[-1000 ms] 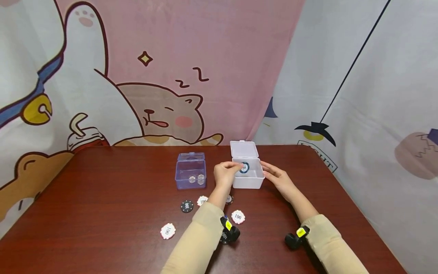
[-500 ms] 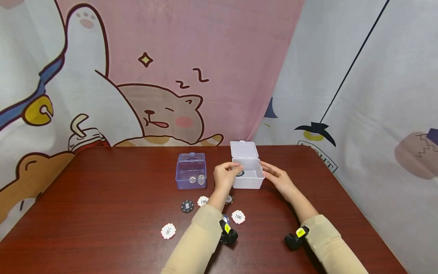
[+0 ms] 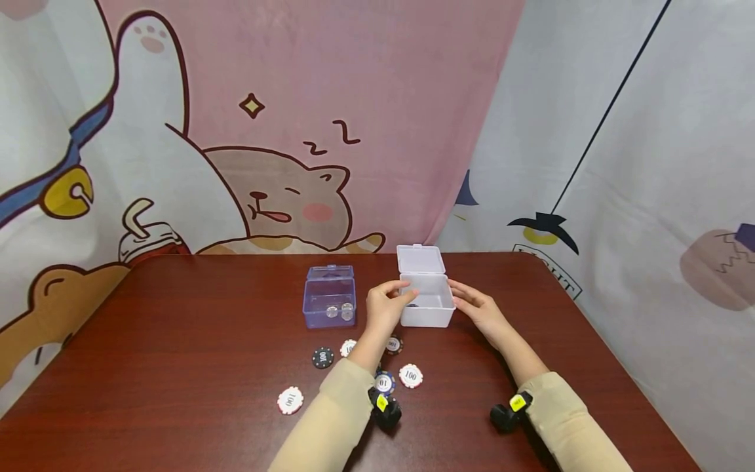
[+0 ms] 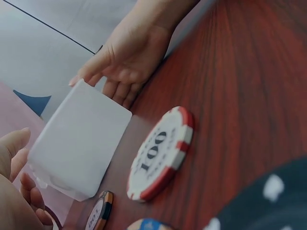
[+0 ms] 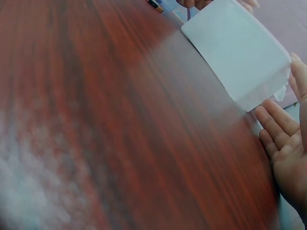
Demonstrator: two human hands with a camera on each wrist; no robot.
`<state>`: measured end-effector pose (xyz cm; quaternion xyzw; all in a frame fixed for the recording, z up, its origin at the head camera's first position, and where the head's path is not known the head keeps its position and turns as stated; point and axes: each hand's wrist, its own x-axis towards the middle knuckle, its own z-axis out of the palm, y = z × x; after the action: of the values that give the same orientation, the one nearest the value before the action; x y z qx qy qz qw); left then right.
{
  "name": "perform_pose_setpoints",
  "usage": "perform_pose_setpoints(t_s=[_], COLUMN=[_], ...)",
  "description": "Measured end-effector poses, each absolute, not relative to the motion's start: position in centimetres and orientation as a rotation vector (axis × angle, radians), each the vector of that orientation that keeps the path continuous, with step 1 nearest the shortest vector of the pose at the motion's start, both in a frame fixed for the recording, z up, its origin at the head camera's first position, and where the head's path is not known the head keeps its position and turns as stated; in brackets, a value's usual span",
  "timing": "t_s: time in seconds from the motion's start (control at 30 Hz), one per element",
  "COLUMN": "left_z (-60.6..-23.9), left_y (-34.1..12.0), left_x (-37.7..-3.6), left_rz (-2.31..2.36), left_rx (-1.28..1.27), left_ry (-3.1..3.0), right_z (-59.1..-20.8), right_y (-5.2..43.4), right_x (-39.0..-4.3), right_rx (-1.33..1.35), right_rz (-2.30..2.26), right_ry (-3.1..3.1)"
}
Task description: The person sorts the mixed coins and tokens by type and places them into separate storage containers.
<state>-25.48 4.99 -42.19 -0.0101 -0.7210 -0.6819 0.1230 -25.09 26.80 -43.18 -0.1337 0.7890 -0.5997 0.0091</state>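
Flanking white matte plastic box (image 3: 427,309), lid up: left hand (image 3: 386,305) fingers loosely curled at its left rim, holding nothing. Right hand (image 3: 475,307) flat, fingers straight against right wall. Round ridged chips (image 3: 410,375) scattered on glossy wood-grain table (image 3: 177,341).

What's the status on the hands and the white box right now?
Left hand at the white box rim, fingers curled, grip unclear. Right hand open against its right side. Lid up, dark chip inside. Loose chips near the left forearm.

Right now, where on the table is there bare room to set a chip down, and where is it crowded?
Bare wood lies left of the clear purple box, and right of the right hand toward the dark red wooden table's edge. It is crowded in front: scattered poker chips lie about the left forearm, and both hands flank the open white plastic box.
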Motion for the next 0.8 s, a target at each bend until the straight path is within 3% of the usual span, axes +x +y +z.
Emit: perform_pose_setpoints(t_s=[0.27,0.8], left_z=[-41.8,-40.6], left_y=[4.1,1.9], left_x=[-24.5,-22.8], left_rz=[-2.034,-2.036], left_rx=[-0.124,-0.301], left_ry=[-2.086,-2.093], right_z=[-42.7,-45.4], right_y=[26.6,27.9], right_x=[-24.8,-26.4], right_rx=[-0.394,-0.42], right_rz=[-1.855,-1.873], right_ry=[2.477,2.495])
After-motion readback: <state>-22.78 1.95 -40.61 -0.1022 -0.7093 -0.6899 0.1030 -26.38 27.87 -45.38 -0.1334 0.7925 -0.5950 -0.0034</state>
